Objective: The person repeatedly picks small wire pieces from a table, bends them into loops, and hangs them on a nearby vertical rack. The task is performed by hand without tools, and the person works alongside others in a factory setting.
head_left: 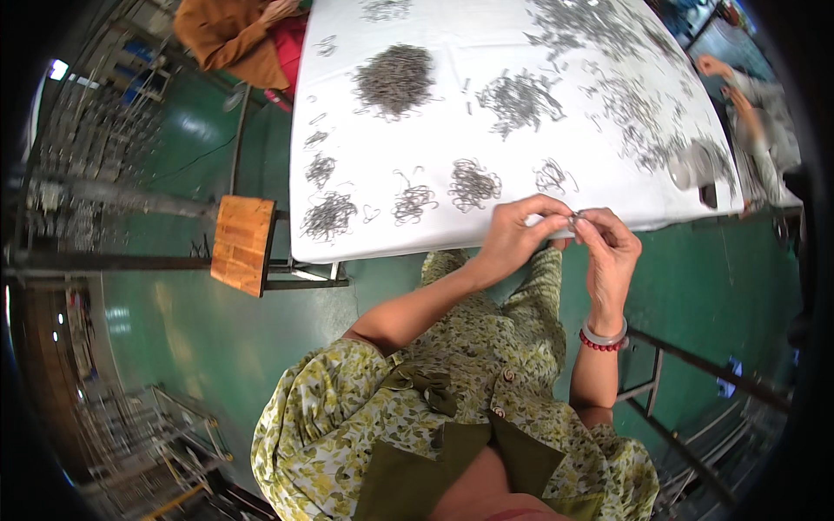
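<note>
My left hand (519,233) and my right hand (610,246) meet just over the near edge of the white-covered table (512,156). Thumbs and fingers of both pinch a small, dark metal piece (572,219); its exact shape is mostly hidden by the fingertips. Closest to my hands on the cloth is a small loose group of bent wire pieces (551,176). Left of it lie a denser pile of curved wire pieces (473,184), another pile (413,202) and a larger one (329,216) near the left corner.
Farther back are a big dark heap of wire pieces (395,80), a grey heap (519,100) and scattered metal bits (630,108). A clear plastic container (691,165) stands at the right. Co-workers sit at the far left (234,39) and right (756,113). A wooden stool (242,245) stands left.
</note>
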Demonstrator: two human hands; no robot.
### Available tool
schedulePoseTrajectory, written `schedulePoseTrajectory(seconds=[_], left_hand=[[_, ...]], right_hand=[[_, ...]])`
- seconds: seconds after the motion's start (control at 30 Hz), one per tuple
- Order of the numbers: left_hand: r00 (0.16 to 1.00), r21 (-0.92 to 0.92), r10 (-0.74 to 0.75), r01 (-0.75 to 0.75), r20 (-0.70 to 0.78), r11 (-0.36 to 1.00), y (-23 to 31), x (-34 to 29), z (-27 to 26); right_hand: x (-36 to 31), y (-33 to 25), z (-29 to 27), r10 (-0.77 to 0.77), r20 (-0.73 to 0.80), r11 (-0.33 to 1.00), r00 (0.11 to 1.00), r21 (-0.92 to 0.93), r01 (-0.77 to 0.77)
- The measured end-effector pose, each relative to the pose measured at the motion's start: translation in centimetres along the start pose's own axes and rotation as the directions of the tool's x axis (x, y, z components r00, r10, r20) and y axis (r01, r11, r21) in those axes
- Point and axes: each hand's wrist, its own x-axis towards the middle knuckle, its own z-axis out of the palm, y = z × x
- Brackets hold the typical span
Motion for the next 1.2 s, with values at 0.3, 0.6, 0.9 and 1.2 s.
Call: schedulePoseTrajectory(seconds=[0.3, 0.6, 0.9, 1.2], left_hand=[[0.987, 0.066, -0.149, 0.145, 0.063, 0.987, 0.2, 0.0, -1.7], [0.983, 0.595, 0.177, -0.173, 0.053, 0.785, -1.9, 3.9, -9.4], [0.934, 0.949, 0.218, -0.238, 0.282, -0.208, -5.5, 12.2, -25.2], [1.0, 0.895, -0.006, -0.02, 0.025, 0.445, -3.7, 7.1, -18.8]], right_hand=[[0.5, 0.0, 0.7, 0.029, -0.012, 0.999, 0.999, 0.037, -0.029], [-0.8, -1.7, -0.1, 0.022, -0.135, 0.991, 0.991, -0.126, -0.039], [-1.3, -4.9, -0.5, 0.038, -0.205, 0.963, 0.978, -0.255, -0.091], [-1.9, -3.9, -2.1, 0.096, -0.116, 0.995, 0.989, -0.02, -0.099]])
